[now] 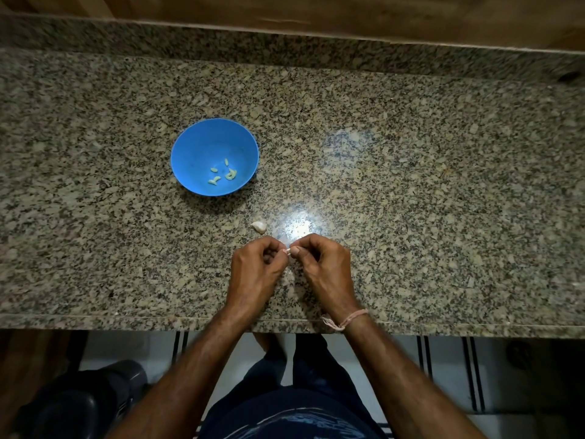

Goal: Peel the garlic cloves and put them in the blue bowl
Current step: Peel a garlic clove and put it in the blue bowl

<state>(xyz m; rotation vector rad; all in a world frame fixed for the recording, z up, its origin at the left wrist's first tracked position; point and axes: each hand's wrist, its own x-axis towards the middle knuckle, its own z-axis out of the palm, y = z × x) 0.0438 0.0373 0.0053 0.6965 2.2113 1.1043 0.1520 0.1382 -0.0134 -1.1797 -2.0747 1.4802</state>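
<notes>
Head view | left hand point(258, 264), right hand point(319, 261) pinch garlic clove point(288, 251)

No readable text, label or number shows anywhere.

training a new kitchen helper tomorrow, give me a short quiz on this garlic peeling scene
1. True or false: the round blue plastic bowl is empty.
2. Where does the loose unpeeled white garlic clove lie? A) in the bowl B) on the speckled granite countertop, between the bowl and the hands C) on a plate
3. Fill in: the left hand and right hand together pinch one small ____.
Key: 1 false, it holds several pale peeled garlic cloves; 2 B; 3 garlic clove.
</notes>
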